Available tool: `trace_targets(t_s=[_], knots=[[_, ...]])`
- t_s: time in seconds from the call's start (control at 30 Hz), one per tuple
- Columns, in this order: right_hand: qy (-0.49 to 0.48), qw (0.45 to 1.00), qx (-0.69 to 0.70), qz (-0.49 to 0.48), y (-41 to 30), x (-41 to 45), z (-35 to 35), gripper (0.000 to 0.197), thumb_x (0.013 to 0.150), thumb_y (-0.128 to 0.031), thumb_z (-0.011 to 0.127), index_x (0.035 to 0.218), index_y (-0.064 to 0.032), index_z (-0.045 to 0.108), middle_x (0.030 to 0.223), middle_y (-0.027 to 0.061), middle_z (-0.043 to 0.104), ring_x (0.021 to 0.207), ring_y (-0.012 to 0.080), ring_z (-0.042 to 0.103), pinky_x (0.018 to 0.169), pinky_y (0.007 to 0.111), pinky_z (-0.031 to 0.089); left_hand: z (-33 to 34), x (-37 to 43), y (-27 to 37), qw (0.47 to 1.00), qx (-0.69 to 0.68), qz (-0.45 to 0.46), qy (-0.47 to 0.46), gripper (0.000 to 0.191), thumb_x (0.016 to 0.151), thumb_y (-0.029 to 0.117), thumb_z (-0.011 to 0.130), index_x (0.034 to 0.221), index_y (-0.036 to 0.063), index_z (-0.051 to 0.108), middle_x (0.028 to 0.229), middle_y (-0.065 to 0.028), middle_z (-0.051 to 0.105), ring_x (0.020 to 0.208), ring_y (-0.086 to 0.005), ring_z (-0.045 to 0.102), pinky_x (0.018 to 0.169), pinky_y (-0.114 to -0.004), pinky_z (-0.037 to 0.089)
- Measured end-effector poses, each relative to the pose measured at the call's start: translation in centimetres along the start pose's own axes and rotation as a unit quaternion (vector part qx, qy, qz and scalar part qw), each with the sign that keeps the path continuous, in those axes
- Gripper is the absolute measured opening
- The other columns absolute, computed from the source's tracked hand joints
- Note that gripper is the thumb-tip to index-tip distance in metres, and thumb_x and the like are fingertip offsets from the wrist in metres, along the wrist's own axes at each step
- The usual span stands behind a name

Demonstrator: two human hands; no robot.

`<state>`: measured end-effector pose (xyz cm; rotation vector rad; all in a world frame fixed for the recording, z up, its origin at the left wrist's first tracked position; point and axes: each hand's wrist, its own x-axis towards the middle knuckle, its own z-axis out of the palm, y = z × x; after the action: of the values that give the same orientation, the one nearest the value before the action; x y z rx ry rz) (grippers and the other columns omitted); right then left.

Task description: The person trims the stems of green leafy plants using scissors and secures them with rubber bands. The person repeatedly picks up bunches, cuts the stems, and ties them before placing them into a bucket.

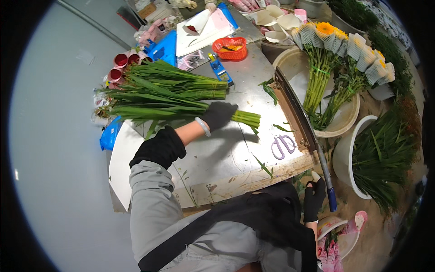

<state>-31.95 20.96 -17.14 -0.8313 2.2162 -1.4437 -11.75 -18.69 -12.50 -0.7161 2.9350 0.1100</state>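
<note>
My left hand (pixel 219 115), in a black glove with a pale bangle at the wrist, is closed around the lower stems of a bunch of long green leaves (pixel 163 111). The bunch lies sideways over the metal tabletop, its cut ends (pixel 250 119) pointing right. Behind it rests a second, tied leafy bunch (pixel 190 85). My right hand (pixel 314 199), in a black fingerless glove, is low beyond the table's front edge with nothing visible in it; one fingertip is wrapped in white. Beside it is the blue grip (pixel 332 200) of a hinged guillotine blade (pixel 295 105).
Purple-handled scissors (pixel 283 148) and leaf scraps (pixel 263 165) lie near the blade. A blue tape dispenser (pixel 221 70) and red plastic basket (pixel 229 49) stand farther back. Right of the table, a tub (pixel 351 119) holds net-wrapped yellow gerberas (pixel 325 30); a white bucket (pixel 343 166) holds greenery.
</note>
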Motion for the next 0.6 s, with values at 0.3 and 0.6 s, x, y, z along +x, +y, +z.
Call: trace_targets(t_s=[0.3,0.6], knots=[[-0.140,0.972,-0.076,0.169,7.4,-6.0,-10.2,0.030,0.078,-0.003,0.059,0.107,-0.0035,0.066,0.085,0.0067,0.067,0.074,0.0137,0.061,0.069,0.026,0.048,17.3,1.4,-8.7,0.978,0.073,-0.181,0.075,0.062,0.074,0.021,0.053,0.134,0.0104,0.042,0.131,-0.0225,0.045,0.124,-0.0408,0.037,0.107,-0.051,0.023],[0.108,0.953,-0.049,0.278,23.3,-3.0,-29.5,0.015,0.083,-0.020,0.064,0.084,-0.0044,0.064,0.070,0.0019,0.059,0.061,0.0116,0.056,0.058,0.027,0.047,15.3,2.5,0.6,0.962,0.102,-0.240,0.075,0.082,0.078,0.026,0.064,0.146,0.0135,0.019,0.144,-0.0179,0.032,0.136,-0.0354,0.025,0.107,-0.058,0.018]])
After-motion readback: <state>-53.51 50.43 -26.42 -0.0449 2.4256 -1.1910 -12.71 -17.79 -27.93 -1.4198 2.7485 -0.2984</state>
